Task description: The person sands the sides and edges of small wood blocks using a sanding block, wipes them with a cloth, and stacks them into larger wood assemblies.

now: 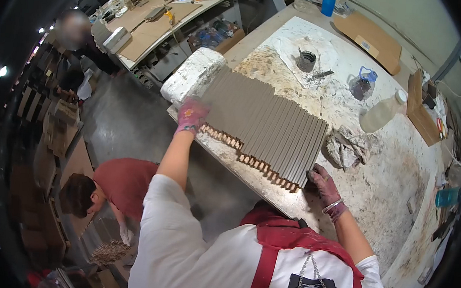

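A row of long, narrow grey strips (pixel 275 128) lies side by side on the worktable, their near ends brown with pale wood-like cores and stepped in line. My left hand (pixel 192 115), in a pink patterned glove, is at the left side of the strips, next to a white foam block (pixel 195 75). Motion blurs its fingers. My right hand (pixel 324 190), in a stained pink glove, has its fingers curled against the near end of the rightmost strip. A crumpled, stained cloth (pixel 346 148) lies just beyond that hand.
On the stained worktable (pixel 382 210) stand a dark open tin (pixel 306 60), a cut clear jug (pixel 362 85) and a large bottle of pale liquid (pixel 383 111). A cardboard box (pixel 424 108) sits at the right edge. One co-worker (pixel 124 190) bends low at left; another person (pixel 81 43) stands farther back.
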Demonstrator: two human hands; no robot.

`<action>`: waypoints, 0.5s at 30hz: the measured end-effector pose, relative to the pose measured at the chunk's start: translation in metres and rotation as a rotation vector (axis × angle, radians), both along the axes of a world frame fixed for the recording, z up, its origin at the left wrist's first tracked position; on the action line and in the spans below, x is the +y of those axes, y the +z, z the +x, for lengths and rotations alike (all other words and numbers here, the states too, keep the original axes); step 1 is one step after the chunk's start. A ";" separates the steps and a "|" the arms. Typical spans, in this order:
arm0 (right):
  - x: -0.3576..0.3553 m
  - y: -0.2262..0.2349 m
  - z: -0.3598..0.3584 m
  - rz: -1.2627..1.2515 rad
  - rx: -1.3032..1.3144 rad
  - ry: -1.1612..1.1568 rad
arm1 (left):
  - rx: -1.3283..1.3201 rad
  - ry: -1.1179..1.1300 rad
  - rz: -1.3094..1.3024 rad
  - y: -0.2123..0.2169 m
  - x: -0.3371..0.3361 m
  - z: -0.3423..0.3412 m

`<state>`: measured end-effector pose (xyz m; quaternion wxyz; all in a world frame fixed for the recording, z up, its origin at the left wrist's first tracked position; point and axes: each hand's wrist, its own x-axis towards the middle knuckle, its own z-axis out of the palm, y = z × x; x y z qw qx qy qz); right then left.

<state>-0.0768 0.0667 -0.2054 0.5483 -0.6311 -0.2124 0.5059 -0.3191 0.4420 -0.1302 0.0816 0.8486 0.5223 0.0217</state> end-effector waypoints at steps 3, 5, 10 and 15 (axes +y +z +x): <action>-0.010 0.002 0.010 -0.045 -0.086 0.032 | -0.041 -0.056 -0.083 -0.004 0.016 -0.007; -0.011 0.008 0.015 -0.049 -0.109 0.060 | 0.013 -0.094 -0.165 0.016 0.023 0.018; 0.008 0.018 0.006 0.027 -0.231 -0.013 | -0.344 -0.107 -0.345 -0.043 0.081 0.059; 0.011 0.036 -0.004 0.021 -0.531 0.008 | -0.539 0.080 -0.534 -0.048 0.059 0.077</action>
